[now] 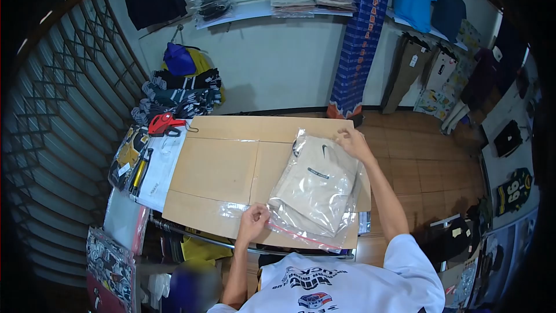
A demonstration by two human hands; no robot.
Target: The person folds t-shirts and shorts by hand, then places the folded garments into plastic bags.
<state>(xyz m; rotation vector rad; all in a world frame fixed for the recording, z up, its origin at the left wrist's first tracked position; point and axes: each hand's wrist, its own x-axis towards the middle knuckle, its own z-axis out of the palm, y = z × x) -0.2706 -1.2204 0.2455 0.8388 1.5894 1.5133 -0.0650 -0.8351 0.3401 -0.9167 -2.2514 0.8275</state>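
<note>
A folded beige garment (319,194) with small dark marks lies inside a clear plastic bag (289,233), flat on an opened-out cardboard sheet (217,165). The bag's pinkish-red seal strip runs along the edge nearest me. My left hand (253,224) is closed, its fingers pinching the bag's near left corner. At the far right corner, my right hand (354,144) has thumb and fingers bent together on the plastic. The garment stays under the film, and neither hand touches its cloth directly.
Left of the cardboard are a red tape dispenser (165,124), a black-and-yellow tool (141,171) and packed clothing (128,153). A clothes rail (202,235) runs below the near edge. Behind stand a blue printed column (362,40) and a shelf (249,14) with bagged garments.
</note>
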